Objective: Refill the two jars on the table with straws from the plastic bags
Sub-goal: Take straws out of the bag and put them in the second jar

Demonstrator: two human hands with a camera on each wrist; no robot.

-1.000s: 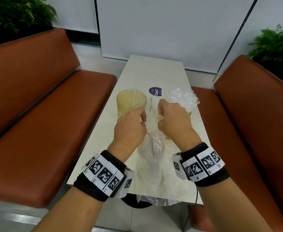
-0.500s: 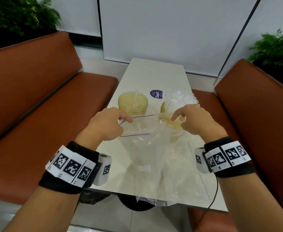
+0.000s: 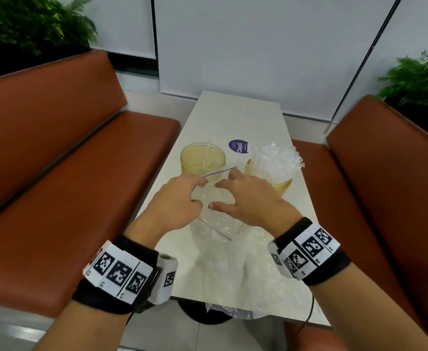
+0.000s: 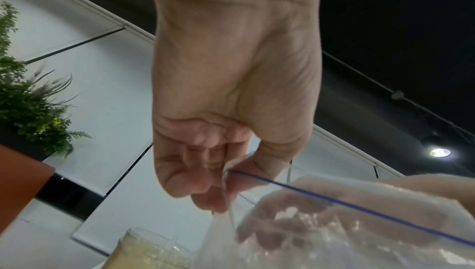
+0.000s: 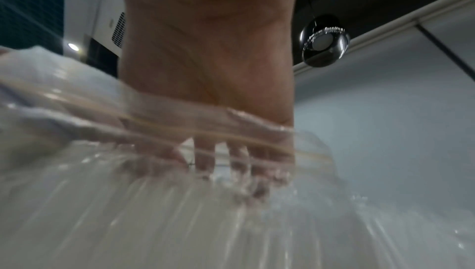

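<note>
Over the middle of the table [image 3: 235,115], your left hand [image 3: 175,201] is pinching the blue-lined rim of the bag [image 3: 223,224], fingers curled round that edge. Your right hand [image 3: 250,198] has its fingers spread and straight, poking into the bag's mouth, not gripping anything. Just beyond your hands sit the two jars: the left jar [image 3: 202,160] with a single straw [image 3: 206,154], the right jar [image 3: 281,182] stuffed with wrapped straws [image 3: 273,158]. More crumpled plastic [image 3: 243,282] lies near the table edge.
</note>
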